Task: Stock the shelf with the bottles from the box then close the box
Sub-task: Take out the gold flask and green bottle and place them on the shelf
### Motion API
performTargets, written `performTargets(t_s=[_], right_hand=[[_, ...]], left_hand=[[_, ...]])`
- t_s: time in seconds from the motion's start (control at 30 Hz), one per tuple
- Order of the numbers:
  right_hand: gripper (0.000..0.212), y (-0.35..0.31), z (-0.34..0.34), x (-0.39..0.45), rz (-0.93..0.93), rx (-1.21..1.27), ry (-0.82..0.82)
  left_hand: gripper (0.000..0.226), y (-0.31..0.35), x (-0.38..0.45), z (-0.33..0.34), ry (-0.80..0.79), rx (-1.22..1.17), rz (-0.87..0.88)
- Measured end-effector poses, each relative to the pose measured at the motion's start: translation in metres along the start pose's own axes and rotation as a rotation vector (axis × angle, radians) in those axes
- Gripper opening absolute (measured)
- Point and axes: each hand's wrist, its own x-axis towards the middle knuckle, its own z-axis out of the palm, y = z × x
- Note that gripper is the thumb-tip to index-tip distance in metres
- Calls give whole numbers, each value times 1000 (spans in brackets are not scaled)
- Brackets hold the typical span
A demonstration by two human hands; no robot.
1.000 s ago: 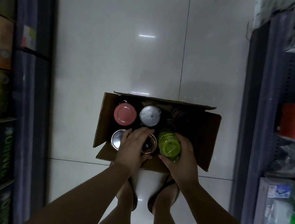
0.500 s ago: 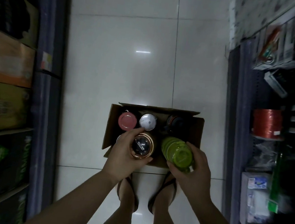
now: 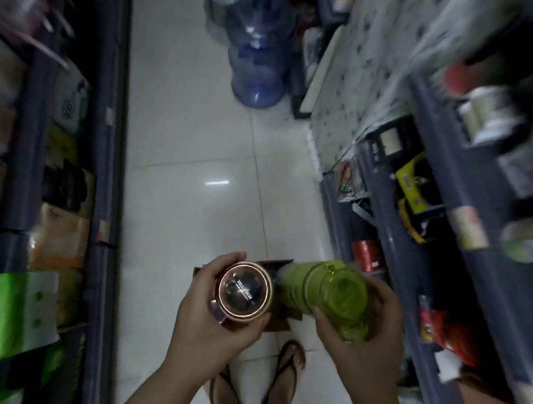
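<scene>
Above the box (image 3: 277, 317), mostly hidden under the hands, two bottles are up in the air. Left hand (image 3: 211, 316) has its fingers curled round the copper-rimmed bottle (image 3: 245, 291), held upright, cap facing the camera. Right hand (image 3: 355, 343) is closed round the green bottle (image 3: 324, 291), which is tilted, its far end pointing away over the box. Both grips look full and firm, no fingers spare. Shelving runs down both sides of the aisle, and the right-hand shelves (image 3: 420, 254) are nearest the green bottle, so I'd take that one across first. Best way: turn the body, not just the wrists, bring the green bottle upright before it goes down, and find a clear gap, because those shelves look crowded and blurred. Place one at a time; the risk is knocking stock with the other full hand. Blue water jug (image 3: 260, 53) stands well up the aisle, out of the way.
</scene>
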Motion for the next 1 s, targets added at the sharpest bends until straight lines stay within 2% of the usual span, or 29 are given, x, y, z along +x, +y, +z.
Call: performTargets(t_s=[0.2,0.37,0.47,0.63,0.77,0.87,1.0], right_hand=[[74,-157,-88,-17,-277,134,254],[82,-261,-175,-34,-470,210,393],[69,-308,-224,-46,-532,183,484],[65,-354,-279,-60,-624,100,617],[64,-383,-305,-77,-693,135,717],[67,-403,-319,-90,-715,185,792],[61,-431,-332,-103,-792,196,890]], left_hand=[[71,193,-11,-20,-82,-215,281],[84,326,-19,-14,-188,-339,476],[84,392,-32,-2,-249,-381,555],[81,460,-52,18,-285,-501,642],[82,497,-64,25,-349,-564,721],[76,523,-71,28,-370,-587,782],[68,558,-78,30,-424,-612,809]])
